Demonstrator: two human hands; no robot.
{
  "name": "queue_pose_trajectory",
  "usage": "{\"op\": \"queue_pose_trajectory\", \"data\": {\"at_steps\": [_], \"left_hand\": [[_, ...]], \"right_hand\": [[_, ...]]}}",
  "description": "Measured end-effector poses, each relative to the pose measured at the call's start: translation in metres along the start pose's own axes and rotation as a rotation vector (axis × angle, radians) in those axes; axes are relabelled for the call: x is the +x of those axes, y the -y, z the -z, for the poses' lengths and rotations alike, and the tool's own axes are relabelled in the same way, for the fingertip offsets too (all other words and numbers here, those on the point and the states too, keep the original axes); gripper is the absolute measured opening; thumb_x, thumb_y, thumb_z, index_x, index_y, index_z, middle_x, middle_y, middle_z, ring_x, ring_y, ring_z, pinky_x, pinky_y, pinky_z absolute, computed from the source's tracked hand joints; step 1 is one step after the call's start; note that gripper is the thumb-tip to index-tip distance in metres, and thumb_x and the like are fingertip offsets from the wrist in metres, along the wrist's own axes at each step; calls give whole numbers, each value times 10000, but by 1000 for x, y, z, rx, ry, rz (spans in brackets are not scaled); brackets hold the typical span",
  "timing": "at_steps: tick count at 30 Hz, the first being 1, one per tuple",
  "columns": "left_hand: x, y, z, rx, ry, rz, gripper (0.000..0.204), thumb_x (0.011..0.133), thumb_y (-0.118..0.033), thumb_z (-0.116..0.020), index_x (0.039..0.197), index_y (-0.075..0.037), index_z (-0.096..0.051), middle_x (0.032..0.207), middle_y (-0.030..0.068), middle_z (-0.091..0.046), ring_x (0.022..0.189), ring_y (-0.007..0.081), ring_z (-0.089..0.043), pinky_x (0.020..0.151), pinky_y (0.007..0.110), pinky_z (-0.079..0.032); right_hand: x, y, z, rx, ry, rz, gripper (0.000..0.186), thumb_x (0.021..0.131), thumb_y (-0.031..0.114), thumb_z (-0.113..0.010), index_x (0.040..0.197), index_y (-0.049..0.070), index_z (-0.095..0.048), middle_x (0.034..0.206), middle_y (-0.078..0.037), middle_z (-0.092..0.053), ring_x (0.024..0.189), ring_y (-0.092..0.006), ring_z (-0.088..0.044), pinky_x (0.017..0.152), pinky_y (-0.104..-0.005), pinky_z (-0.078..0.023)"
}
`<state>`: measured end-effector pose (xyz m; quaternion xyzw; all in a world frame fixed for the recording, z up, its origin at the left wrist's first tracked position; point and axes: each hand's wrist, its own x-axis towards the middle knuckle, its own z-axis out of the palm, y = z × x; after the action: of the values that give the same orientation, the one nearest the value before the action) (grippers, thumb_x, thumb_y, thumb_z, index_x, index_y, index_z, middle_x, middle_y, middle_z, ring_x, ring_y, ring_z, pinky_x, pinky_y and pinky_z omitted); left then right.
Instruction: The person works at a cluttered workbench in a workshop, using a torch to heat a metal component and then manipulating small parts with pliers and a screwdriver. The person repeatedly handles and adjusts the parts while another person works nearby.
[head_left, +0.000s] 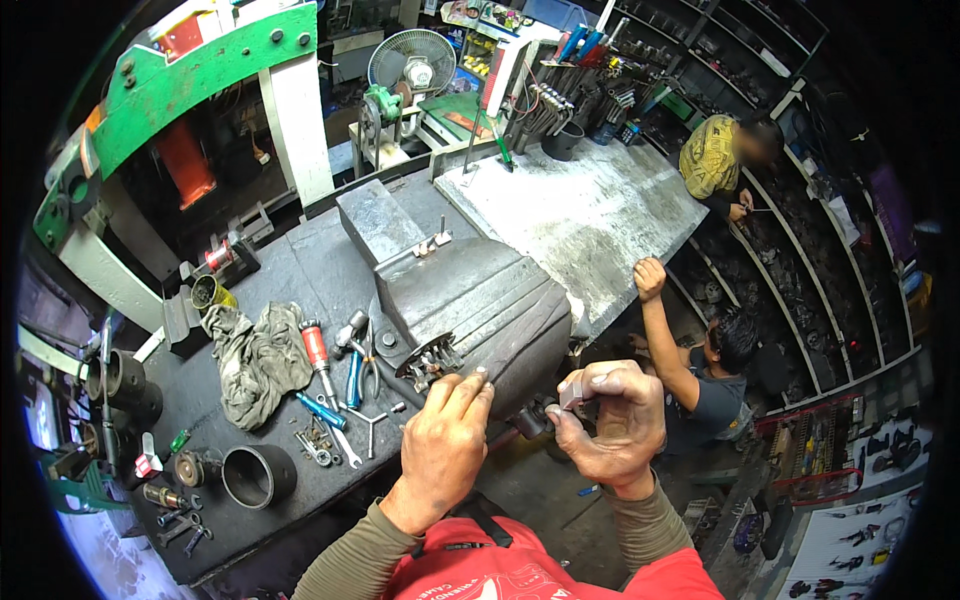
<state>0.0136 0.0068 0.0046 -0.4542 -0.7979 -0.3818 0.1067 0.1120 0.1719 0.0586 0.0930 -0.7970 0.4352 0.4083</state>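
A big dark grey bench vise stands in the middle of the bench. A round metal part with upright prongs sits at the vise's near left side. My left hand is beside that part, back upward, its fingers bent and pressed together against the vise. What those fingertips hold, if anything, is hidden. To the right, near the end of the vise, my right hand is raised and curled. It pinches a small pale rectangular block between thumb and fingers.
Left of the vise lie a grey rag, a red-handled screwdriver, a hammer, pliers, a T-handle wrench and a steel ring. One person crouches beyond the bench; another is by the shelves.
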Motion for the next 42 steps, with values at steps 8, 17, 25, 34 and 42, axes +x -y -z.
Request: {"op": "queue_pose_trajectory", "data": {"at_steps": [8,17,25,34,42], "left_hand": [[0,0,0,-17,-17,-10,404,693,64,-637,1085,2,-715,1166,118,-706,1069,308,-653,875,392,-575],[-2,4,-4,-16,-50,-31,415,684,67,-638,1087,6,-715,1180,112,-703,1072,301,-653,861,383,-585],[-5,5,-4,-30,-45,-15,416,695,48,-641,1105,22,-707,1203,120,-698,1093,294,-650,870,373,-588],[-9,9,-5,-31,-32,-39,356,776,-75,-641,1101,62,-685,1216,150,-673,1126,285,-628,872,339,-590],[-10,9,-6,-4,-15,-34,366,772,-72,-647,1109,65,-680,1222,147,-673,1147,279,-617,872,328,-591]], "right_hand": [[-2,-1,8,31,-60,-282,266,895,-8,-759,1144,-64,-684,1022,-130,-674,833,-178,-675,721,-300,-580],[3,-37,15,659,-152,-919,264,990,83,-688,1209,-59,-654,886,-85,-680,728,-144,-655,633,-275,-552],[19,-55,11,-70,75,-656,231,957,18,-691,1172,-66,-705,963,-70,-681,737,-98,-636,651,-223,-530],[30,-62,-5,-459,266,-311,220,874,-36,-710,1093,-42,-733,962,-129,-708,826,-173,-685,737,-281,-537],[27,-71,-11,-563,272,-101,193,816,-23,-756,1009,-24,-750,939,-167,-725,840,-279,-714,752,-334,-550]]}}
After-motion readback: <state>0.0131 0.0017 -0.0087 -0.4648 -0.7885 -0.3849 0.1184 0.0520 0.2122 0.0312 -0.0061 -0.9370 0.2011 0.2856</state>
